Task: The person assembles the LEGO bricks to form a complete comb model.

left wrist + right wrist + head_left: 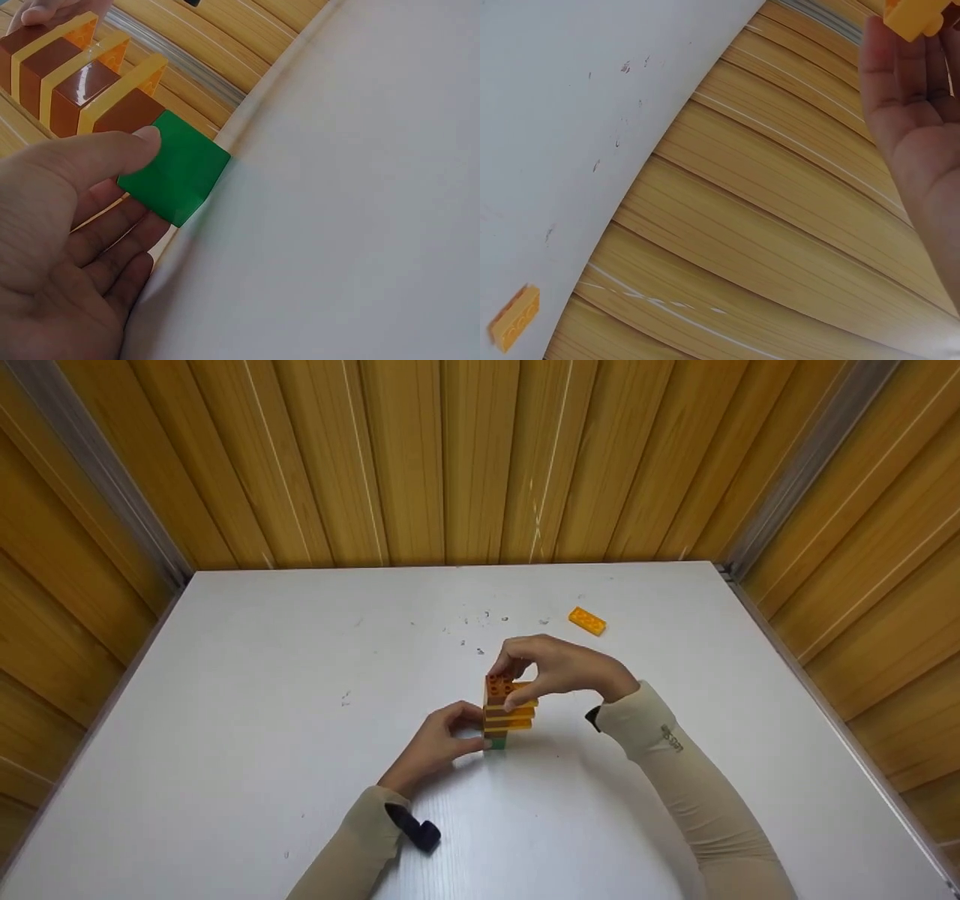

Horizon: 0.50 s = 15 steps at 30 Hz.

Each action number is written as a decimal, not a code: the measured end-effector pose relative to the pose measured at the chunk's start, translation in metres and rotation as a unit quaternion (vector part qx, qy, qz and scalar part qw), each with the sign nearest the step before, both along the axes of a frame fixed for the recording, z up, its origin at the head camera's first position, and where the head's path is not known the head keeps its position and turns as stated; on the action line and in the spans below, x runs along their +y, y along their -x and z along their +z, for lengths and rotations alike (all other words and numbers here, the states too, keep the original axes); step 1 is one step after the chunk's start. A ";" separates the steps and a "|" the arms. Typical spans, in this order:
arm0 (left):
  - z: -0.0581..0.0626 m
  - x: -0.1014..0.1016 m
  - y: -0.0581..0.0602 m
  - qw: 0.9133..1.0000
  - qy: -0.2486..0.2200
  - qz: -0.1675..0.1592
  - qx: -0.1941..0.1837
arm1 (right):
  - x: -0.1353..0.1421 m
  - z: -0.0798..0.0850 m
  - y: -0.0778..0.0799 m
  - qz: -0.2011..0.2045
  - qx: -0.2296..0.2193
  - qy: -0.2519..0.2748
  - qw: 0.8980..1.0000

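A tower of toy building bricks (495, 712) stands upright near the middle of the white table. Its bottom is a green brick (184, 169), with brown bricks (86, 82) and three yellow plates (67, 56) alternating above. The plates jut out to the right in the head view. Low on the tower, my left hand (439, 739) holds the green brick, thumb on its near face and fingers behind. My right hand (559, 664) grips the top brown brick (498, 687) between thumb and fingers. Only a yellow corner (915, 16) of the tower shows beside that hand in the right wrist view.
A loose yellow brick (587, 621) lies on the table (262, 675) toward the back right. Dark scuff marks dot the surface behind the tower. Wood-patterned walls (480, 465) close off the back and both sides.
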<state>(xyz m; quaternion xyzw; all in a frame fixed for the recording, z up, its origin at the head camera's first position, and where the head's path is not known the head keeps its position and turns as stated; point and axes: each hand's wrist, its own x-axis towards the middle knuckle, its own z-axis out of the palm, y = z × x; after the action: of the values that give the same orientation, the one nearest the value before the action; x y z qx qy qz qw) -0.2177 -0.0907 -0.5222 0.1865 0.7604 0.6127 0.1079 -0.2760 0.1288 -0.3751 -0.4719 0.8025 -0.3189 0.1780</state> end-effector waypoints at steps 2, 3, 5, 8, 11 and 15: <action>0.000 0.000 0.000 1.000 -0.003 -0.001 -0.003 | 0.000 0.001 0.000 0.002 0.004 -0.002 1.000; 0.000 0.000 0.001 1.000 -0.003 0.000 -0.004 | 0.001 0.001 0.000 0.004 0.006 -0.003 1.000; -0.001 0.000 0.001 1.000 0.001 0.000 -0.006 | 0.001 0.002 0.000 0.009 0.007 -0.004 1.000; -0.001 0.000 0.002 1.000 0.015 0.003 -0.008 | 0.002 0.002 0.001 0.019 0.009 -0.001 1.000; -0.002 -0.001 0.002 1.000 0.025 0.005 -0.007 | 0.004 0.002 0.001 0.028 0.014 0.004 0.999; -0.003 -0.001 0.002 1.000 0.025 0.005 -0.002 | 0.008 0.002 0.004 0.023 0.021 0.006 0.999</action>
<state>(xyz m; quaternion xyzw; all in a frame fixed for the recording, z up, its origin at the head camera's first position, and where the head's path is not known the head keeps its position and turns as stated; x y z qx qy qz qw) -0.2197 -0.0914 -0.5249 0.1792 0.7764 0.5939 0.1110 -0.2797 0.1369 -0.3732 -0.4979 0.7932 -0.3090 0.1655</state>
